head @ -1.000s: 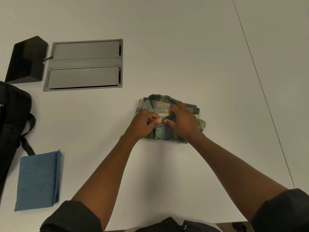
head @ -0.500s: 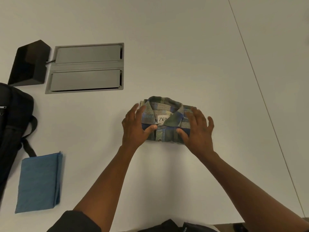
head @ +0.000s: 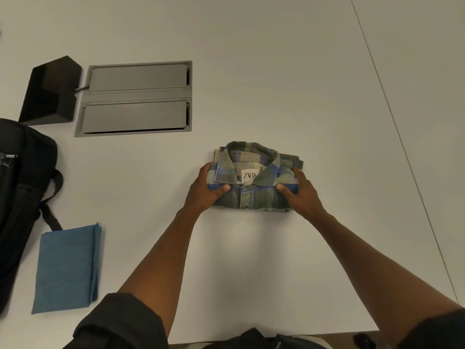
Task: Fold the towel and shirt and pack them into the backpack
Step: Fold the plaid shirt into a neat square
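Both hands [head: 254, 191] now gripping shirt [head: 254, 177]

The folded shirt [head: 255, 177] lies on the counter [head: 276, 71], right of centre, collar up and turned away from the person. The left hand [head: 205, 191] grips its left edge and the right hand [head: 300, 195] its right edge, each thumb on top of the shirt. Behind and to the left of the shirt, a cable hatch [head: 136, 98] with two lids, one behind the other, sits set into the counter. Just left of the hatch stands a wedge-shaped box [head: 50, 90]. The backpack [head: 21, 197] lies at the left edge, nearer than the box. The folded towel [head: 66, 268] lies flat just right of the backpack, well left of the shirt and nearer the person.
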The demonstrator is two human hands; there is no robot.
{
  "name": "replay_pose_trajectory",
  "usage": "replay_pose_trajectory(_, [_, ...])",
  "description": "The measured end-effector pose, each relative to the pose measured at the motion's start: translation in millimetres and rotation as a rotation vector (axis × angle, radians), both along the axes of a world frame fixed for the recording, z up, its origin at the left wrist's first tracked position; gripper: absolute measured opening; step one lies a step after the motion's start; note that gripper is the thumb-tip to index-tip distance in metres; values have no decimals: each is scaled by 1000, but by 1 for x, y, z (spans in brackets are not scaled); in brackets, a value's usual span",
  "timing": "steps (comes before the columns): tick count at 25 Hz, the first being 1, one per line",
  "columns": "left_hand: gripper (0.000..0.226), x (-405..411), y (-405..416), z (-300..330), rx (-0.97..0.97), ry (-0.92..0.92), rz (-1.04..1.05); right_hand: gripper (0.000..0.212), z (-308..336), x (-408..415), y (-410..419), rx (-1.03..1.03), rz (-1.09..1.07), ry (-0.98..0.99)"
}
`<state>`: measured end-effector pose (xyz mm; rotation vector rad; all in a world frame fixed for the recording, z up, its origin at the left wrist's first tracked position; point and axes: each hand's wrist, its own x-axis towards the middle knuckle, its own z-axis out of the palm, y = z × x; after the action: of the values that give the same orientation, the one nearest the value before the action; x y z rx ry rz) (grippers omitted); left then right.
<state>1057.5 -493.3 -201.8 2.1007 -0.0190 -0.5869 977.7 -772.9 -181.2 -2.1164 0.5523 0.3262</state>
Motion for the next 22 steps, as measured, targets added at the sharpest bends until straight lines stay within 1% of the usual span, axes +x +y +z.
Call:
replay_pose_trajectory(3, [87, -4, 17, -1, -8, -2, 25, 80, -1, 4, 14, -10, 45, 1])
replay_pose_trajectory(7, [90, -10, 60, 1, 11, 5, 105, 79, 3, 13, 59, -15, 92, -20])
replay_pose_trajectory(12, [87, -19, 132, 9, 112, -61, 257, 82, -1, 34, 137, -3, 104, 1])
replay_pose_trajectory(16, [84, -19, 202, 12, 203, -104, 242, 83, -2, 57, 205, 8, 134, -6])
replay_pose_trajectory(18, [88, -15, 231, 13, 213, -98, 235, 83, -3, 67, 232, -9, 175, -12])
replay_pose_trajectory(22, [102, -12, 276, 17, 144, -94, 326, 82, -5, 85, 282, -6, 223, -16])
